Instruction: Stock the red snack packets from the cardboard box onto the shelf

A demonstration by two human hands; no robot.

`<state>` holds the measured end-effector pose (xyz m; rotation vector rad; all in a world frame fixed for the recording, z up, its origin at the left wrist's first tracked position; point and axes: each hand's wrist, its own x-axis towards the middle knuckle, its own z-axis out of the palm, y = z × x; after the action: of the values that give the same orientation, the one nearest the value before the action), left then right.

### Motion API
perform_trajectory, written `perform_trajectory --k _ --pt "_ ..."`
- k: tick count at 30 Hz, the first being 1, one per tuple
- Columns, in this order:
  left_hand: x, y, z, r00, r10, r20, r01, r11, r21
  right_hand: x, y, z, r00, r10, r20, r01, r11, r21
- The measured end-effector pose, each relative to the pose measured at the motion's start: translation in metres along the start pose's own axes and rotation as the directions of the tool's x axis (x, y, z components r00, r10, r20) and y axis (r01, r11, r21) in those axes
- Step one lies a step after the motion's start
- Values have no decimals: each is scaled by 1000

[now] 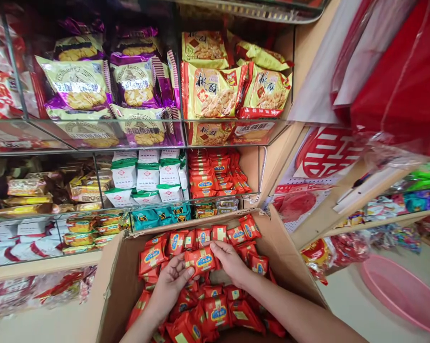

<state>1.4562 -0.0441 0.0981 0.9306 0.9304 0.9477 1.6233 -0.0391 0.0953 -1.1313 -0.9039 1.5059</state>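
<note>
Between my two hands I hold a small red snack packet (201, 260) with a blue-and-yellow label, above an open cardboard box (109, 281). My left hand (172, 277) pinches its left end, thumb on the front. At its right end, my right hand (228, 259) grips the upper corner between thumb and fingers. Many matching red packets (215, 312) lie loose in the box below and around my hands. Cardboard shows at the bottom of the box between some of them. My forearms hide part of the contents.
Behind the box rises a glass-fronted shelf. Its lower compartment holds stacked red packets (204, 181), beside white-and-green packets (148, 176). Above sit yellow-and-red cookie bags (215, 90) and purple cookie bags (77, 83). Red bags (404, 81) hang at right, over a pink basin (397, 290) on the floor.
</note>
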Motion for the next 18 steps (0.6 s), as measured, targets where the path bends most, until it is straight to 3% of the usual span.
perform_trajectory --k 3,7,10,13,18 --pt "0 0 0 1000 -2 -1 2 1000 3 0 0 0 1000 -3 3 3 1000 3" --pt "-1 2 0 1000 -1 -9 1 1000 7 -3 0 1 994 7 114 0 998 -58" --pt "-1 3 1 1000 -9 -12 9 1000 12 -4 0 0 996 -16 87 20 998 -53" --pt "0 2 3 999 26 -36 -25 998 51 -5 2 -1 997 39 59 -36 998 -52" --pt "0 3 6 989 83 -120 -70 991 113 -4 1 -2 986 83 146 -53 979 -199"
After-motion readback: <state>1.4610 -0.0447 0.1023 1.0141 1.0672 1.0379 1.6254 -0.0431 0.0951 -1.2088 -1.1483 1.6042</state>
